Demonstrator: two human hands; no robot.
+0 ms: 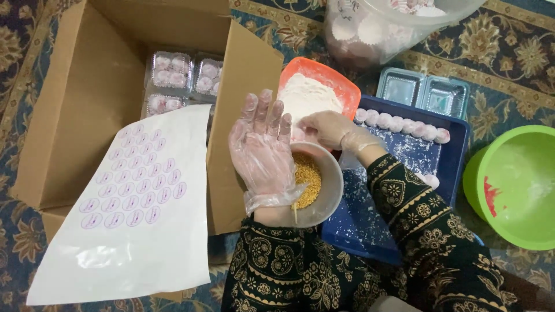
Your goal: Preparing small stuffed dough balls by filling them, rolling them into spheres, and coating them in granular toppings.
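The left hand [263, 150], gloved and spread flat, hovers over the grey bowl of golden seeds [315, 185], its grip wide and empty. The right hand [326, 128] pinches a small pink-white dough ball [299, 135] just above the bowl; likely soft, light, floury, best held gently by fingertips.

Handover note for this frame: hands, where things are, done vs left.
Left hand: gloved, open and flat above the grey bowl of golden grains, holding nothing.
Right hand: gloved, fingers curled at the edge of the orange tray of white flour; what it holds cannot be told.
Done: a row of pink-white balls on the blue tray; packed clear boxes in the cardboard box.
Left: two clear trays unfilled; sticker sheet full.
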